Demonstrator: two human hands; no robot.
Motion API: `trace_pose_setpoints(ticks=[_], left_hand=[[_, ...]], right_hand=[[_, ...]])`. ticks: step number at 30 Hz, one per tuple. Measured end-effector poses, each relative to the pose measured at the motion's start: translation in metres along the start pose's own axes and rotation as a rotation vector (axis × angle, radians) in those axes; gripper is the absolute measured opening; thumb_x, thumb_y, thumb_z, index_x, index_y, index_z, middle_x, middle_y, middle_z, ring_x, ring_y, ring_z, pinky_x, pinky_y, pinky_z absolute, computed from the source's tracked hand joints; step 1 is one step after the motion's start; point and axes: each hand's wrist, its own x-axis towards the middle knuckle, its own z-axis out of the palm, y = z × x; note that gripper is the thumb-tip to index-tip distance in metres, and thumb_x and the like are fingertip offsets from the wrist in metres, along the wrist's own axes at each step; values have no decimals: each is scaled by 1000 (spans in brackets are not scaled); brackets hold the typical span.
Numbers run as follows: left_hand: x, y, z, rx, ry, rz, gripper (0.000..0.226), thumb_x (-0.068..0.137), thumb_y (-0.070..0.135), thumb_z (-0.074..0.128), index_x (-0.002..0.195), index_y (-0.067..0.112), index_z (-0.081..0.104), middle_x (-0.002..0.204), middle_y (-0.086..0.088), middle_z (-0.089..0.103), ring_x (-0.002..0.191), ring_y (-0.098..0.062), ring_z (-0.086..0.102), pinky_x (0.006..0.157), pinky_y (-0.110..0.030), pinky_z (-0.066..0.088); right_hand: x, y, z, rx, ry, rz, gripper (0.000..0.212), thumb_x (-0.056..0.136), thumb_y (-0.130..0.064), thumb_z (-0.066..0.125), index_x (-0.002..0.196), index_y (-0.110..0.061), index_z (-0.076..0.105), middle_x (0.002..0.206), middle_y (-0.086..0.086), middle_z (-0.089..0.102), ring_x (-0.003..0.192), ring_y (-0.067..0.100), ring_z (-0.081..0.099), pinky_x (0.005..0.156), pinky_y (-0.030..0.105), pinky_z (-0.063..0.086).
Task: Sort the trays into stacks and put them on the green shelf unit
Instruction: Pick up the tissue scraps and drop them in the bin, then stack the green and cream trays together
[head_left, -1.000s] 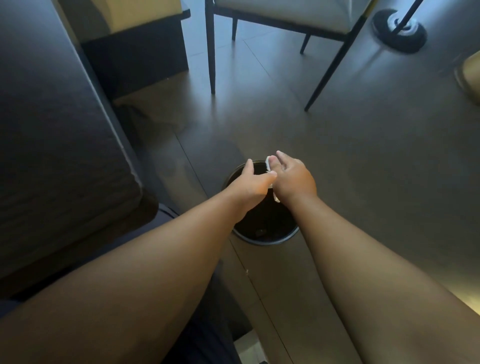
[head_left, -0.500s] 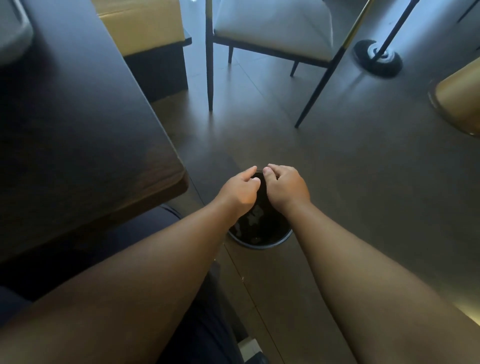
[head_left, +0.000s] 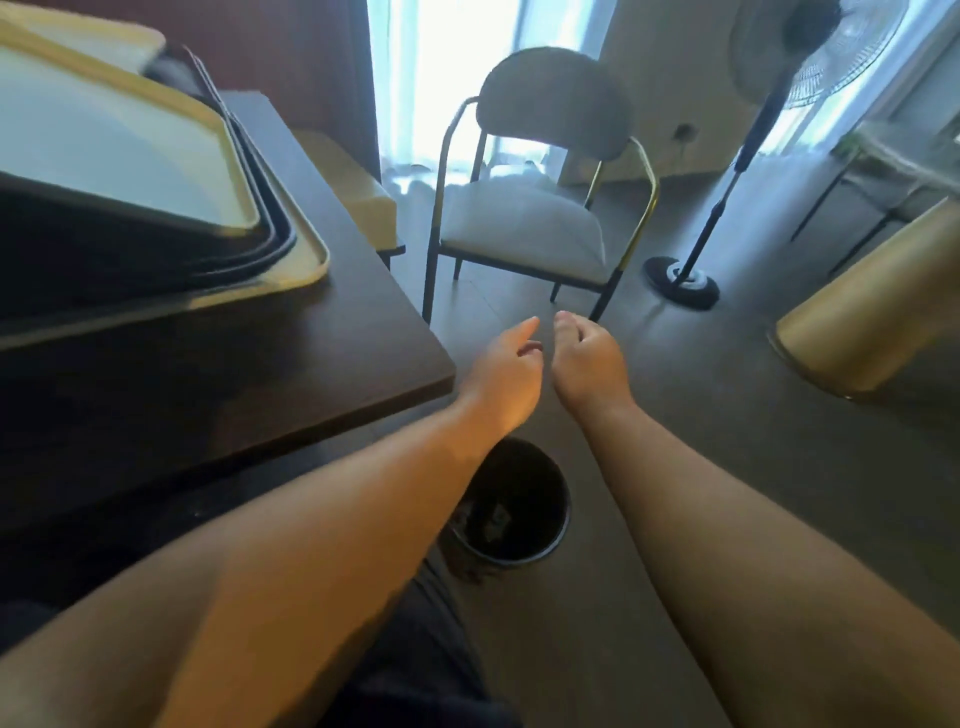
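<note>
I see a dark brown wooden surface (head_left: 291, 364) filling the left side, its near right corner jutting toward the middle. A pile of trays (head_left: 156, 208) lies toward its far left: a wide yellow plastic tray (head_left: 291, 270) at the bottom, dark trays nested on it, and a yellow-rimmed tray with a pale inside (head_left: 104, 150) tilted on top. On the grey floor (head_left: 727, 441), just off the surface's near right corner, stands a round black bin (head_left: 519, 525).

Both forearms bare, sleeveless to frame edge; dark trousers (head_left: 415, 665).
</note>
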Motion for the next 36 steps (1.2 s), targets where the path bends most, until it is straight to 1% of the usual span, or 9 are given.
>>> trace_pose_setpoints(ticks=[7,11,13,15,18,20,22,26,36], left_hand=[[-48,96,-51,-150,80,217,46,102,1,40,119,33,69,102,5,68,98,-13,67,100,-43,58],[-62,126,-116,-58,226,329,55,98,-5,44,149,14,54,138,-7,63,130,-23,61,87,-18,60],[-71,134,-153,24,328,375,53,102,-1,46,151,19,53,152,-6,57,137,-24,57,98,-26,59],[-82,139,-192,74,407,398,52,103,1,47,151,22,53,153,-5,57,133,-23,60,103,-29,56],[-96,146,-249,116,498,408,54,99,-6,45,149,14,55,145,-10,61,115,-13,60,73,2,47],[-105,147,-283,215,600,415,52,99,-7,47,146,12,58,140,-8,63,114,-11,59,71,7,42],[-113,146,-313,348,682,420,47,99,-3,52,143,11,59,138,-9,64,123,-18,62,81,1,45],[-117,138,-354,550,747,128,56,90,21,56,145,11,55,139,-16,62,127,-33,61,107,-37,51],[-102,122,-358,550,613,-90,40,89,29,69,119,4,69,118,-9,75,106,-29,71,95,-37,57]], right_hand=[[-23,-118,-16,150,8,-166,35,106,-28,38,98,-12,68,82,-5,66,79,5,64,60,17,45],[-36,-187,1,183,9,-279,30,106,-28,40,89,-20,64,74,-18,58,75,0,62,70,18,46],[-38,-214,20,220,-20,-317,33,105,-28,42,88,-11,66,77,-7,62,78,13,59,76,31,46],[-44,-239,40,225,-61,-349,37,103,-28,43,94,-4,69,86,7,64,81,21,58,78,34,43],[-50,-270,71,199,-156,-435,29,101,-28,45,78,-25,64,81,-8,60,76,8,54,76,29,40],[-50,-286,99,122,-207,-447,24,95,-36,50,103,-28,71,105,-10,66,99,7,58,92,29,42],[-47,-297,128,-20,-230,-375,54,83,-54,50,131,-30,61,136,-3,60,123,22,55,106,45,43],[-42,-310,158,-352,-312,-296,55,86,-49,49,133,-21,56,130,7,60,118,29,54,100,45,43],[-38,-316,173,-479,-443,-206,46,88,-38,56,124,-11,58,113,5,63,105,25,60,104,49,42]])
